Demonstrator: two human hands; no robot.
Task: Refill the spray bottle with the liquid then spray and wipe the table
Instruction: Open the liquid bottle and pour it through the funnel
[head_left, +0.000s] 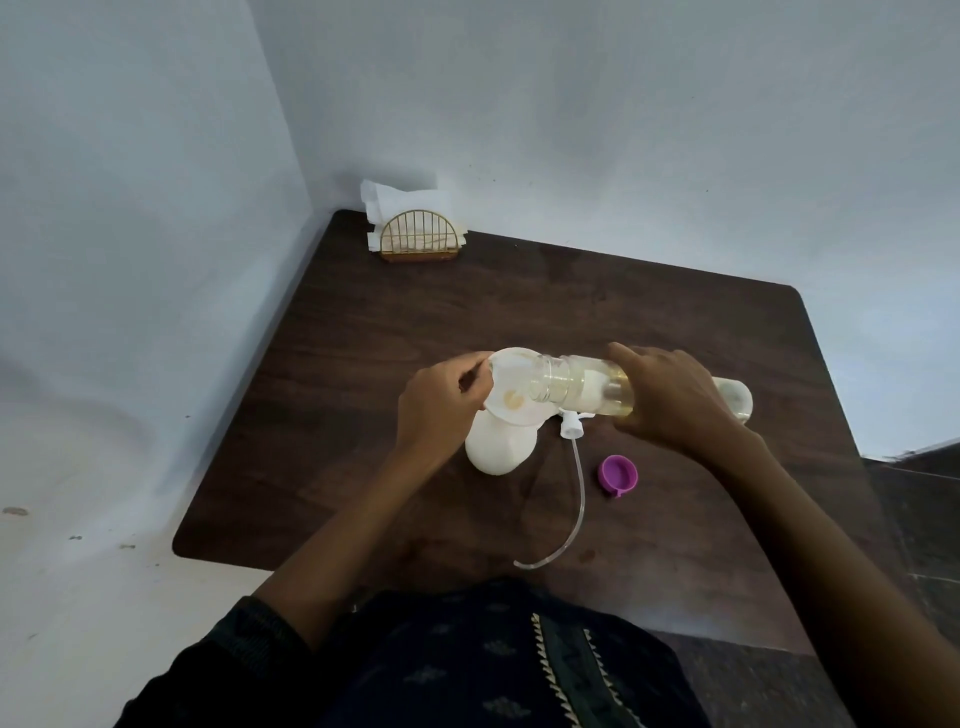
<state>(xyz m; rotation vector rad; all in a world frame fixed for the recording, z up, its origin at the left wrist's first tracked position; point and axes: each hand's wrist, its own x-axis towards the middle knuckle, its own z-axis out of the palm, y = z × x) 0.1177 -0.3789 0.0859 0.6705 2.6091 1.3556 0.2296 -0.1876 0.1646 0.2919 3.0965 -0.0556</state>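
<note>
Right hand (670, 395): grips the refill bottle (587, 387), tipped on its side, mouth over the funnel (514, 387)
Left hand (441, 405): pinches the funnel's rim
Funnel: sits in the white spray bottle (498, 449) — yellowish liquid pooled inside
Spray bottle: upright on the surface (519, 312)
Spray head (571, 421): lies just right of the spray bottle, tube (576, 493) trailing toward the person
Cap (617, 474): purple — right of the tube
Napkin holder (420, 236): far corner, well apart from the spray bottle

Home dining corner (napkin holder (418, 235), wooden table (649, 322)).
</note>
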